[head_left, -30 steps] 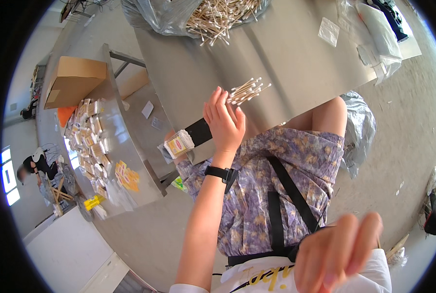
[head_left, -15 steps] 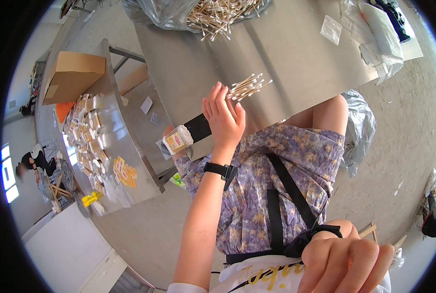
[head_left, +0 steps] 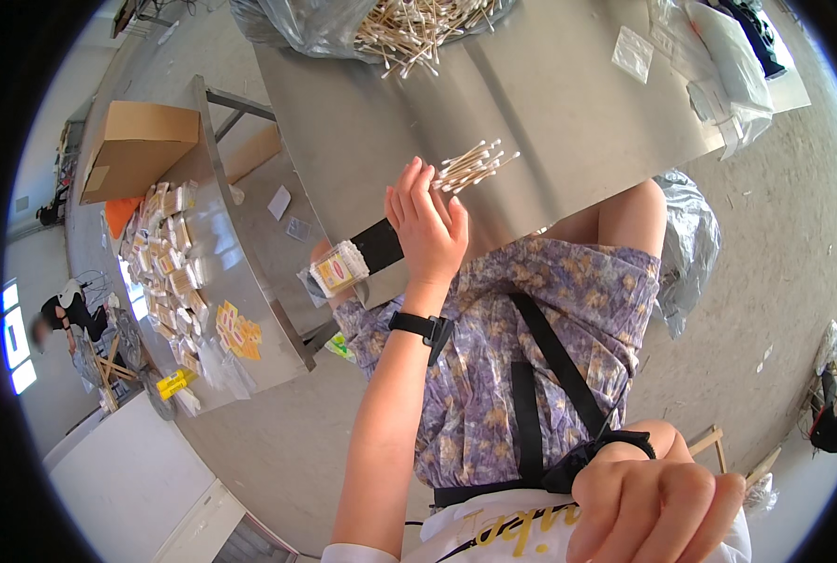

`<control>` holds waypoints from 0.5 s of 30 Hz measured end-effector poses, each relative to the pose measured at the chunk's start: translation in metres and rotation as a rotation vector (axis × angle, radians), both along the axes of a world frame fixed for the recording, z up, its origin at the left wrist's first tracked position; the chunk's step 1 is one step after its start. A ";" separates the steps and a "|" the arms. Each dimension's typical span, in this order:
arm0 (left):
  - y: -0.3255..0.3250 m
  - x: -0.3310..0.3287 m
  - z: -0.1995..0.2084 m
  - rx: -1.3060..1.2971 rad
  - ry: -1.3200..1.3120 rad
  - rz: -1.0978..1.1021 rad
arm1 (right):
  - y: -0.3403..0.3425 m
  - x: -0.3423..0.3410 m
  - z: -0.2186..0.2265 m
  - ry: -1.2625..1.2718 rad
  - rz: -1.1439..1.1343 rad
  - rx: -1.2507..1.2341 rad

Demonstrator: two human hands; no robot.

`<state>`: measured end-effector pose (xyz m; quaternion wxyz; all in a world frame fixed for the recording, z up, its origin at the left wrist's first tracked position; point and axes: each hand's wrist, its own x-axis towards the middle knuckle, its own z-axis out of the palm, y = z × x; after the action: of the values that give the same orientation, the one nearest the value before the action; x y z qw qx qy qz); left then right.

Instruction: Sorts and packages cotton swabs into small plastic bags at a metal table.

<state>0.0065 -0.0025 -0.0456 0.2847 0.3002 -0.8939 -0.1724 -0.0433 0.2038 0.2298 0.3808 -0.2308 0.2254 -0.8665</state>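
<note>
My left hand lies flat on the near edge of the steel table, fingers stretched out and holding nothing. Just beyond its fingertips sits a small loose pile of cotton swabs. Left of that hand, a packed bundle of cotton swabs with a yellow label rests at the table's corner, next to a black strip. My right hand is raised close in the lower right, its fingers curled. Whatever those fingers may hold is hidden.
A grey plastic bag spills many cotton swabs at the far side. Clear plastic bags lie at the far right. On the left table are many swab packs, a cardboard box and yellow labels.
My right hand has shifted slightly left and down. The view has drifted a little. My left hand and the swabs keep their places on the table.
</note>
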 end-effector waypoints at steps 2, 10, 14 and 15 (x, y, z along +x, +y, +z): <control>-0.001 0.006 0.000 -0.009 -0.014 0.003 | -0.010 0.007 -0.031 -0.039 -0.027 -0.082; 0.003 0.003 0.003 0.001 0.016 -0.010 | -0.035 -0.016 -0.107 -0.555 -0.013 0.487; 0.005 0.003 0.011 0.053 0.023 -0.022 | -0.035 -0.019 -0.116 -0.548 -0.038 0.497; 0.008 0.002 0.015 0.056 0.020 -0.025 | -0.035 -0.021 -0.117 -0.534 -0.042 0.492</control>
<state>0.0082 0.0055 -0.0310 0.2827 0.2950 -0.8896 -0.2041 -0.0641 0.1687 0.1125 0.4528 0.1070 0.3244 -0.8236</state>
